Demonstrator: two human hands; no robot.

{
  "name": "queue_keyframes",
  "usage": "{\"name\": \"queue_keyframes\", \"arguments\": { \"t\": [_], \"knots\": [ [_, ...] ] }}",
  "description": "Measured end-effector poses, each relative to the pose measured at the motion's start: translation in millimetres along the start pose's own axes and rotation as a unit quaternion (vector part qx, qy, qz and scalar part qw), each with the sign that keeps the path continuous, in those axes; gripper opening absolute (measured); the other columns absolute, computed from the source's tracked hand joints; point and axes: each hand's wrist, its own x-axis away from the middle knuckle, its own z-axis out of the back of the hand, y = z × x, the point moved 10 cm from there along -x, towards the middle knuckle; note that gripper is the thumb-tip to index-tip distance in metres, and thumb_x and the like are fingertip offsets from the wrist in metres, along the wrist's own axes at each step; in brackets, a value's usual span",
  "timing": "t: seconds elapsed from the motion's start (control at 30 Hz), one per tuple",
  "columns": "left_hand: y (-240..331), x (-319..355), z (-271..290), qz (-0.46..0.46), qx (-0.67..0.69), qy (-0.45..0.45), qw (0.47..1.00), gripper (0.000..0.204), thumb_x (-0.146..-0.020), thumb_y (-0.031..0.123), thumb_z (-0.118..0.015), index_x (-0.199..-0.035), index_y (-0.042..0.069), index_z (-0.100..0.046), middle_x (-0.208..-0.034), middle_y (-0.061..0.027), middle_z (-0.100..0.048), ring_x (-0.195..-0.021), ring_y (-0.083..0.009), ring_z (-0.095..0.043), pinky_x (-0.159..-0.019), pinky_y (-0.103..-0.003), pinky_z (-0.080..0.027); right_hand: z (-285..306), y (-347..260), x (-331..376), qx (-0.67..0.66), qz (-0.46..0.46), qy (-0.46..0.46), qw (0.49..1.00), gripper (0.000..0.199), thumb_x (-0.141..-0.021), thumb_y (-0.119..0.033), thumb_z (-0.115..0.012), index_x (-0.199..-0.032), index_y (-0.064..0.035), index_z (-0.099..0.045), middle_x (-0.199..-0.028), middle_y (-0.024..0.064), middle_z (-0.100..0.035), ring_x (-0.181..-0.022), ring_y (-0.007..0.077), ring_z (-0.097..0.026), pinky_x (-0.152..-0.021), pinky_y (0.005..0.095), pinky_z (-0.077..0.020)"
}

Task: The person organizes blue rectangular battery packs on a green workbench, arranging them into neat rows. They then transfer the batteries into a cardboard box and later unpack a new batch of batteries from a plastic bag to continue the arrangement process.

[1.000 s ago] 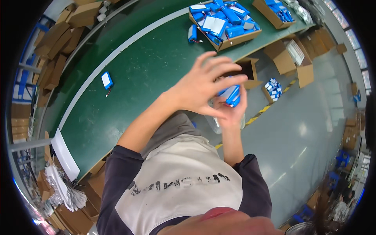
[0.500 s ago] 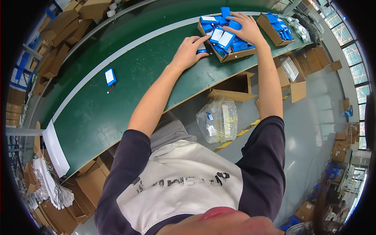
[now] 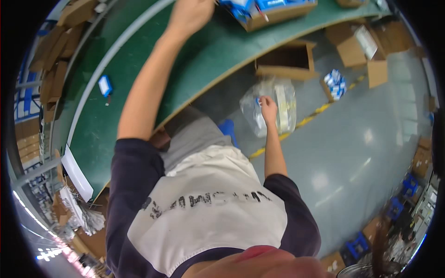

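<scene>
My left hand (image 3: 191, 17) is at the top edge over the green table, beside a cardboard box (image 3: 278, 16) of blue battery packs (image 3: 241, 10). Its fingers are blurred and partly cut off by the frame edge, so what they hold, if anything, is hidden. Low beside the table, my right hand (image 3: 269, 111) reaches down to a clear plastic bag (image 3: 286, 104). Its fingers are closed at the edge of a small blue-and-white battery pack (image 3: 259, 101) at the bag. Alone on the table at the left lies another blue battery pack (image 3: 105, 86) with a short lead.
An open cardboard box (image 3: 285, 69) stands below the table edge. A small box of blue-and-white packs (image 3: 335, 85) sits on the floor near yellow-black tape (image 3: 320, 110). More open cartons (image 3: 354, 48) are at the right. A white sheet (image 3: 76, 172) lies at the table's left end.
My right hand has left the box of battery packs and dropped to the plastic bag. The view has shifted, so the table and boxes sit higher. My left hand remains by the box.
</scene>
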Motion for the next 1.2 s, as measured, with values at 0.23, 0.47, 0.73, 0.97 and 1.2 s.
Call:
{"name": "queue_keyframes", "arguments": {
  "t": [0.23,0.47,0.73,0.97,1.2],
  "knots": [
    [68.3,174.9,-11.2,0.010,-0.283,-0.343,0.896,0.085,-0.087,0.037,-0.077,-0.162,0.013,-0.045,-0.171,-0.0121,-0.037,-0.159,-0.0337,-0.032,-0.129,-0.061,-0.018,-43.0,190.8,0.6,0.289,-0.128,-0.042,0.948,0.027,-0.100,-0.025,-0.060,-0.112,-0.0071,-0.078,-0.100,0.0238,-0.077,-0.095,0.0407,-0.075,-0.085,0.0488,-0.0589],
    [60.1,148.7,-39.3,0.026,-0.309,-0.356,0.881,0.083,-0.082,0.018,-0.077,-0.159,0.009,-0.049,-0.169,-0.0166,-0.040,-0.157,-0.0389,-0.035,-0.129,-0.061,-0.020,-67.7,222.7,-97.9,0.280,-0.086,-0.136,0.946,0.041,-0.089,-0.015,-0.060,-0.129,-0.0063,-0.069,-0.126,0.0285,-0.070,-0.119,0.0455,-0.067,-0.104,0.0514,-0.0538],
    [65.9,151.8,-37.8,0.042,-0.330,-0.358,0.872,0.082,-0.075,0.014,-0.073,-0.154,0.006,-0.054,-0.166,-0.0215,-0.043,-0.156,-0.0414,-0.037,-0.129,-0.061,-0.020,-83.6,239.8,-58.1,0.378,-0.130,-0.278,0.873,0.053,-0.088,-0.021,-0.072,-0.139,-0.0123,-0.059,-0.155,0.0191,-0.050,-0.132,0.0455,-0.059,-0.111,0.0525,-0.0505],
    [67.1,151.0,-33.2,0.047,-0.298,-0.346,0.888,0.091,-0.069,0.013,-0.073,-0.157,0.011,-0.052,-0.169,-0.0161,-0.040,-0.157,-0.0380,-0.035,-0.130,-0.063,-0.019,-96.4,243.0,5.8,0.385,-0.065,-0.223,0.893,0.033,-0.101,-0.009,-0.049,-0.132,-0.0083,-0.060,-0.152,0.0192,-0.051,-0.128,0.0433,-0.062,-0.105,0.0517,-0.0541],
    [75.7,157.2,-13.2,0.047,-0.227,-0.278,0.932,0.070,-0.083,0.020,-0.077,-0.150,0.017,-0.060,-0.164,-0.0110,-0.048,-0.155,-0.0328,-0.040,-0.130,-0.063,-0.019,-10.3,157.5,-10.7,0.251,-0.132,-0.007,0.959,0.045,-0.082,-0.012,-0.082,-0.124,-0.0083,-0.064,-0.130,0.0199,-0.068,-0.121,0.0348,-0.068,-0.097,0.0468,-0.0566]
  ]
}}
